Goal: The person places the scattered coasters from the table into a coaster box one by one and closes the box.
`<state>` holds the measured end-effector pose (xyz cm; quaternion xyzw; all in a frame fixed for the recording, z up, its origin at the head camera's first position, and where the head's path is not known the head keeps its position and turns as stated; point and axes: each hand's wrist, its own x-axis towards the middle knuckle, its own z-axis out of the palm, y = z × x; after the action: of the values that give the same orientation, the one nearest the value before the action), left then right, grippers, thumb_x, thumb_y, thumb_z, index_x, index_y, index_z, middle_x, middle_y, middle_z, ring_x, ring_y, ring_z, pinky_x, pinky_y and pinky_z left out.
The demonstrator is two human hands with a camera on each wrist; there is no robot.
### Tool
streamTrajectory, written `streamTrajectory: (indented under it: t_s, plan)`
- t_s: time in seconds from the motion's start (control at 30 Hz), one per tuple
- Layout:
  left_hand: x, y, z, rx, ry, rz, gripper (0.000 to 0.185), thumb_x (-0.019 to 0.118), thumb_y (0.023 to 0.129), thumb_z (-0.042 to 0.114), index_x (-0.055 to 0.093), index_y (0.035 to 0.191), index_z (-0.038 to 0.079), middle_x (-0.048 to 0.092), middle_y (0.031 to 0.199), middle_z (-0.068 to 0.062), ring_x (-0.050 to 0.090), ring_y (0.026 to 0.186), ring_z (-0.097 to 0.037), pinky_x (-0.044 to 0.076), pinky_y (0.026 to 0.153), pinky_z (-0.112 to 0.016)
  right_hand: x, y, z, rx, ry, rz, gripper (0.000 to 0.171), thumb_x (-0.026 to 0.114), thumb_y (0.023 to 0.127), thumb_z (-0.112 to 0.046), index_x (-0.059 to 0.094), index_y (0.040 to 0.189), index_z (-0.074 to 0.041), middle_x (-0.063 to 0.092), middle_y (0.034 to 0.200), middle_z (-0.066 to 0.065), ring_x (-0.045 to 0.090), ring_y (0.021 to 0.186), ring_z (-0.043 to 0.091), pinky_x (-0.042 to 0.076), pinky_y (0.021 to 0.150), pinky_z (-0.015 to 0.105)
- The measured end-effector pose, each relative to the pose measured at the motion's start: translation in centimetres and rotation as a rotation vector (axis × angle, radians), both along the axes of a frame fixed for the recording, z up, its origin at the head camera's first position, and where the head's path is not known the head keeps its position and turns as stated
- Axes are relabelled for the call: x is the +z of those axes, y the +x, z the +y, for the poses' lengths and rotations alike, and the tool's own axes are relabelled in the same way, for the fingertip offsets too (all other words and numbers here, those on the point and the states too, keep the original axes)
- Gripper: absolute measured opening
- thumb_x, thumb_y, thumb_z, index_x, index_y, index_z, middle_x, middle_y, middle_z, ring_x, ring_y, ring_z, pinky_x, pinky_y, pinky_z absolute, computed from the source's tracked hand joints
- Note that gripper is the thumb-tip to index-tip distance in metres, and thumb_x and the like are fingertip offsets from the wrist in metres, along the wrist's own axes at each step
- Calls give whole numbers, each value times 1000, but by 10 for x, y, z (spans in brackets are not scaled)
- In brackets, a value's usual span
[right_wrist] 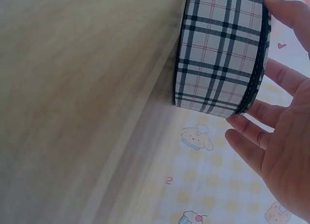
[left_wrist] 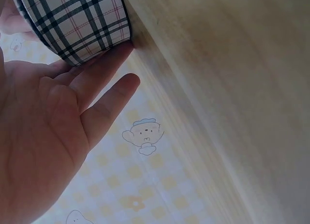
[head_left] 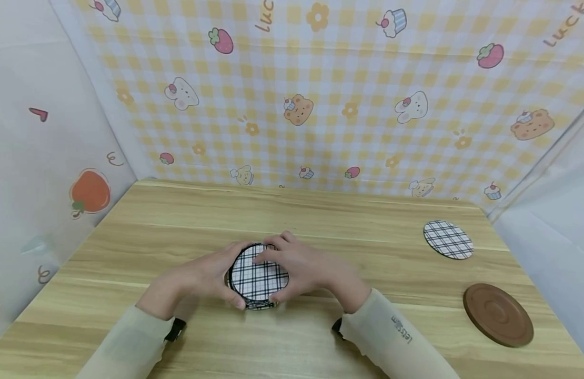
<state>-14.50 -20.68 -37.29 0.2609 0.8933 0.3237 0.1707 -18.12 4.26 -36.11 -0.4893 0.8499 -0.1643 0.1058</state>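
A round plaid coaster holder, black, white and thin red with a dark stitched rim, stands on the table between both hands. A plaid coaster covers its top in the head view. My left hand grips the left side, thumb at the front and fingers round the back. From the right, my right hand spans the holder's upper rim, thumb at the front edge. One of its fingers lies over the coaster, others reach behind. In the left wrist view, fingertips touch the holder's wall.
A loose plaid coaster lies flat at the back right of the wood-grain table. In front of it sits a brown round disc with ring grooves. A checked cloth wall rises behind the table's far edge.
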Motion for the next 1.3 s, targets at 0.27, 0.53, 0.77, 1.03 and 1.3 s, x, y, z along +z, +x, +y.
streamTrajectory:
  t_s: [0.27,0.53,0.77,1.03,1.3]
  plan:
    - [-1,0,0,-1,-4,-3,119,87,67,50,21,154,4,38,151,-17,50,127,-33,45,106,-55,0,-1,-2,11,-5,16,67,79,79,-47,56,138,-24,40,153,7,39,127,21,51,101,37]
    - [-4,0,-1,-16,16,-3,120,87,67,50,20,154,3,38,151,-17,49,129,-33,44,107,-55,-3,-3,1,10,-25,-7,70,81,79,-46,55,138,-20,43,152,5,39,126,21,50,103,38]
    - [-3,3,-2,6,2,-1,121,88,65,51,21,154,5,41,149,-14,49,128,-32,44,107,-55,-3,-6,2,5,-32,2,68,79,81,-45,55,139,-20,45,151,3,41,124,21,50,102,38]
    - [-2,2,-2,17,8,-15,121,88,65,49,20,155,5,40,150,-15,48,131,-35,43,109,-58,-3,-10,15,-21,-41,-18,66,78,84,-42,54,139,-16,44,152,8,39,134,27,45,109,43]
    - [-1,3,0,61,-18,-42,125,90,62,47,18,156,5,36,154,-20,43,136,-43,38,110,-65,-7,-18,60,-135,-53,-25,63,76,86,-37,55,139,-10,46,150,15,41,136,34,42,111,52]
